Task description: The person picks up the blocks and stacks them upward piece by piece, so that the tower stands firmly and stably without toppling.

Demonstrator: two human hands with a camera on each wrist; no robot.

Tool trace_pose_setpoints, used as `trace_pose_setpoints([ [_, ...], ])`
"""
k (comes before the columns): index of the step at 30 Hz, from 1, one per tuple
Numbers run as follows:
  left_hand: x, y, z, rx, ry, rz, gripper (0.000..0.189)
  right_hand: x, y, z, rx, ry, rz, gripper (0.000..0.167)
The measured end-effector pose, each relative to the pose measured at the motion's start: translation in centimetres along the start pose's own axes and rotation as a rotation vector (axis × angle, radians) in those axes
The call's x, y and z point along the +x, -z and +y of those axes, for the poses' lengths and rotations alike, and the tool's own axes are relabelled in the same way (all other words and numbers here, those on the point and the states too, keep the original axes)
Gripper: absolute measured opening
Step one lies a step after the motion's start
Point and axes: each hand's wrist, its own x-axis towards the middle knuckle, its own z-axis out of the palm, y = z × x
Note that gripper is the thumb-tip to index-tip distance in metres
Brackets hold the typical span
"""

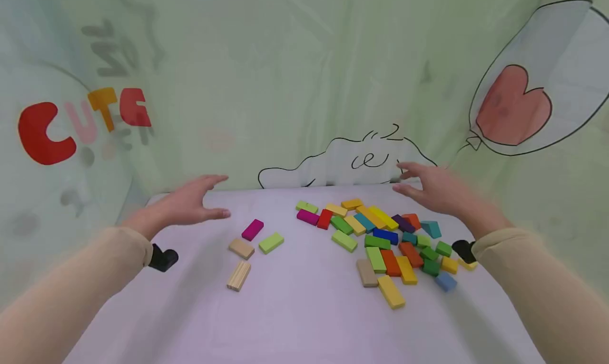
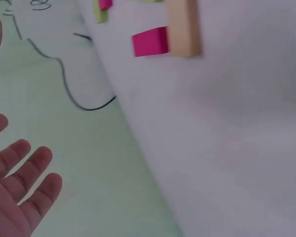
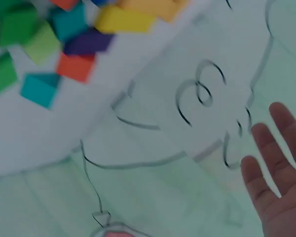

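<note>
Both hands hover over the back part of the white table, and neither holds anything. My left hand (image 1: 192, 201) has its fingers extended, thumb apart, above and left of a magenta block (image 1: 252, 230). Near that block lie a light green block (image 1: 271, 243), a tan block (image 1: 241, 248) and a striped wooden block (image 1: 239, 276). My right hand (image 1: 435, 190) hangs with spread fingers above the far edge of a pile of coloured blocks. Closest below it are a dark purple block (image 1: 403, 223) and a teal block (image 1: 431, 229). The wrist views show loosely extended fingers (image 2: 32, 173) with nothing between them.
Right of the table's middle, several blocks lie scattered, among them a blue block (image 1: 385, 236), a red block (image 1: 325, 219) and a yellow block (image 1: 391, 291) nearest the front. A pale green curtain (image 1: 247, 89) with printed drawings hangs behind the table (image 1: 295, 322).
</note>
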Motion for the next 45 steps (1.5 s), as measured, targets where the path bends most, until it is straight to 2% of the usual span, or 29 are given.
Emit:
trace_pose_setpoints([
  [5, -1.4, -5.2, -1.8, -0.087, -0.007, -0.041, 0.082, -1.5, -5.2, 0.3, 0.087, 0.069, -0.071, 0.061],
  [10, -2.1, -9.1, -2.6, -0.168, -0.029, -0.135, 0.069, -2.8, -10.1, -0.6, 0.119, 0.091, -0.182, 0.061],
  [14, -2.4, -11.4, -2.7, -0.181, -0.047, -0.198, 0.067, -3.5, -12.4, -1.3, 0.060, 0.122, -0.241, 0.065],
  [20, -1.8, -12.9, -2.4, -0.130, -0.034, -0.187, 0.064, -3.6, -13.2, -2.1, -0.060, 0.158, -0.231, 0.068],
  [23, -1.1, -13.3, -1.2, -0.097, -0.025, -0.169, 0.062, -3.3, -13.2, -3.4, -0.120, 0.172, -0.233, 0.066],
  [26, -0.2, -14.2, 1.3, -0.050, -0.035, -0.163, 0.063, -2.7, -13.8, -5.8, -0.118, 0.175, -0.267, 0.066],
  [31, 1.1, -16.1, 6.1, 0.024, -0.088, -0.177, 0.067, -1.8, -15.5, -10.0, 0.046, 0.163, -0.341, 0.064],
  [34, 1.6, -16.9, 7.8, 0.035, -0.102, -0.185, 0.066, -1.6, -16.2, -11.3, 0.100, 0.173, -0.344, 0.062],
  [37, 2.0, -17.3, 8.6, 0.039, -0.098, -0.182, 0.065, -1.5, -16.6, -11.8, 0.117, 0.188, -0.329, 0.061],
  [45, 2.3, -17.6, 8.7, 0.007, -0.122, -0.192, 0.064, -1.3, -17.3, -12.0, 0.144, 0.229, -0.322, 0.062],
])
